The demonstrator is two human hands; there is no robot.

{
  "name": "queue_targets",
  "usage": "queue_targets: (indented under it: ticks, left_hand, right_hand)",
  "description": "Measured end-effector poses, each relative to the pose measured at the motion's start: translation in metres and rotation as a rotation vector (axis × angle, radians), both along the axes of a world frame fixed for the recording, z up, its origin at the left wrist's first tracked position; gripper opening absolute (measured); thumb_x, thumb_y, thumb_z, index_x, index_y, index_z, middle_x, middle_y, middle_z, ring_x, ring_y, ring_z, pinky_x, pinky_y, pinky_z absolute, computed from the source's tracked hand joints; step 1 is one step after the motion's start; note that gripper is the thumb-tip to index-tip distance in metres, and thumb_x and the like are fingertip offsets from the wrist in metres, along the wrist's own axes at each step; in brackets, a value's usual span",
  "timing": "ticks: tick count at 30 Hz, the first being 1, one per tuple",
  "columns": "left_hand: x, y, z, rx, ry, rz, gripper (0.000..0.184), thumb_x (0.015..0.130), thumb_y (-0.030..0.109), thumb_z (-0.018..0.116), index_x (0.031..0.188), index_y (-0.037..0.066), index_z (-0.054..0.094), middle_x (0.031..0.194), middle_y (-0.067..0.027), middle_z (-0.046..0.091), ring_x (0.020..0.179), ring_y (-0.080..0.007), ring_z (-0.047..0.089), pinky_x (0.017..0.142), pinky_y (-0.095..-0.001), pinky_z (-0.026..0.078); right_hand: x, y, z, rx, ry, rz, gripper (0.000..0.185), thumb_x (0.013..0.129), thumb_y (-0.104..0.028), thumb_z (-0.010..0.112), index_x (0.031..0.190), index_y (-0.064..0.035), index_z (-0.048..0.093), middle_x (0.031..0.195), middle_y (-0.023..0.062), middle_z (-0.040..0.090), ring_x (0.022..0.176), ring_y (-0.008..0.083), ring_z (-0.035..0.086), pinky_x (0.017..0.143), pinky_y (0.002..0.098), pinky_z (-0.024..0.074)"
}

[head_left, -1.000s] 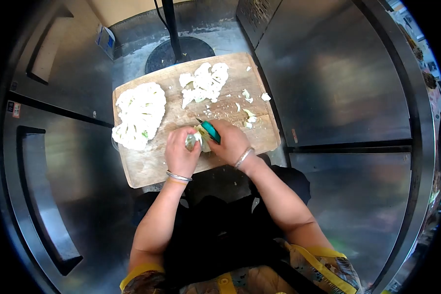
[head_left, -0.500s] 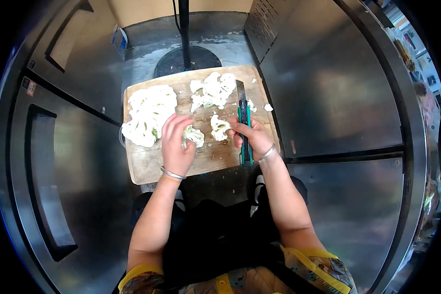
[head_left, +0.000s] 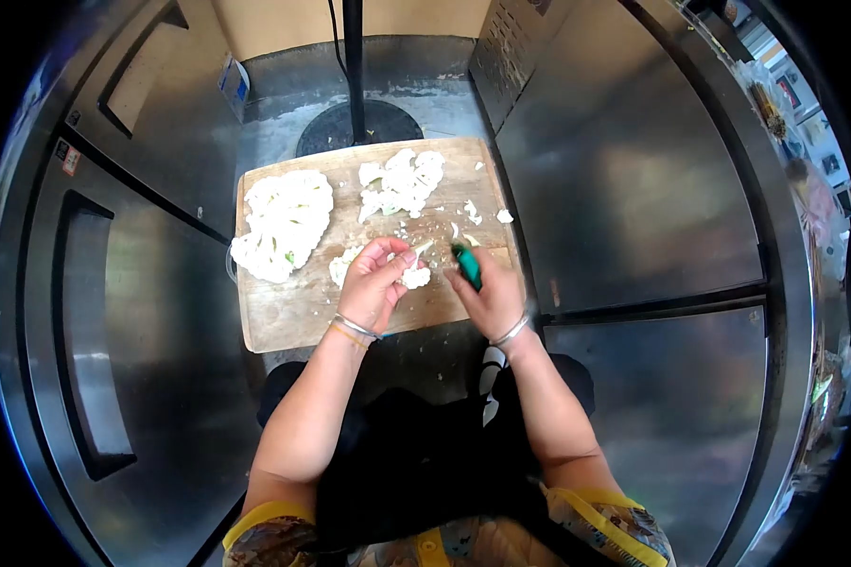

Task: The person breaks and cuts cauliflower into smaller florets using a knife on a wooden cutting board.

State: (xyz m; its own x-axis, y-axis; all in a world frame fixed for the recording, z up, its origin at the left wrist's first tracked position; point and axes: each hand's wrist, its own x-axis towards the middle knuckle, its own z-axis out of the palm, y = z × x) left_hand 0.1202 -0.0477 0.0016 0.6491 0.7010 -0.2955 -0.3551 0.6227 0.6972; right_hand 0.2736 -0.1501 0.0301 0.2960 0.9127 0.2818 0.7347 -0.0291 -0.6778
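My left hand (head_left: 376, 283) pinches a small cauliflower floret (head_left: 416, 276), its pale stem pointing up and right. Another floret (head_left: 342, 266) lies on the wooden cutting board (head_left: 293, 307), partly behind that hand. Wrapped round a green utility knife (head_left: 468, 268), my right hand (head_left: 494, 295) is just right of the held floret. The knife's blade cannot be made out now. A large piece of cauliflower (head_left: 284, 225) rests on the board's left side, and a cluster of cut florets (head_left: 402, 182) lies near its far edge.
Small crumbs and a loose bit of cauliflower (head_left: 505, 216) are scattered on the board's right side. Behind the board stands a black pole on a round base (head_left: 383, 123). Steel cabinets (head_left: 633, 170) flank both sides closely.
My left hand has moved right and now holds the floret that was in my right hand. The knife, earlier upright with its blade showing, has turned in my right hand.
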Motion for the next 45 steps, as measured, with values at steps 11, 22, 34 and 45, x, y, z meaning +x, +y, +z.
queue_targets:
  ticks: [11, 22, 34, 45]
  left_hand:
    - [0.009, -0.002, -0.005, -0.094, -0.122, 0.028, 0.019, 0.085, 0.003, 0.06, 0.104, 0.002, 0.058, 0.095, -0.0074, 0.063, 0.086, -0.0175, 0.062, 0.078, -0.0321, 0.053]
    - [0.01, 0.058, -0.002, 0.217, 0.155, 0.267, 0.015, 0.083, 0.005, 0.066, 0.096, 0.004, 0.058, 0.088, -0.0039, 0.062, 0.079, -0.0106, 0.059, 0.071, -0.0245, 0.048]
    - [0.048, 0.136, -0.017, 0.974, 1.138, 0.142, 0.021, 0.079, 0.024, 0.067, 0.089, 0.006, 0.067, 0.106, -0.0162, 0.064, 0.096, -0.0291, 0.062, 0.087, -0.0358, 0.046]
    - [-0.053, 0.027, 0.015, 0.879, 0.873, 0.182, 0.016, 0.088, 0.008, 0.059, 0.103, 0.003, 0.061, 0.096, -0.0029, 0.063, 0.09, -0.0113, 0.057, 0.081, -0.0255, 0.046]
  right_hand:
    - [-0.002, -0.019, -0.018, -0.23, -0.05, -0.071, 0.022, 0.085, -0.019, 0.062, 0.096, -0.004, 0.052, 0.08, 0.0211, 0.06, 0.076, 0.0391, 0.06, 0.064, 0.0445, 0.0463]
    - [0.006, -0.015, -0.013, -0.229, 0.347, -0.081, 0.021, 0.08, -0.018, 0.064, 0.09, -0.0007, 0.056, 0.074, 0.0203, 0.06, 0.074, 0.0391, 0.059, 0.065, 0.0414, 0.0457]
    - [0.015, -0.004, -0.017, -0.209, 0.231, -0.087, 0.021, 0.082, -0.02, 0.065, 0.093, -0.0026, 0.057, 0.078, 0.0173, 0.062, 0.073, 0.0325, 0.062, 0.066, 0.0366, 0.0466]
    - [0.002, 0.005, -0.027, -0.162, 0.845, -0.057, 0.023, 0.083, -0.013, 0.063, 0.097, 0.0013, 0.052, 0.07, 0.011, 0.058, 0.059, 0.0201, 0.059, 0.053, 0.0325, 0.0475]
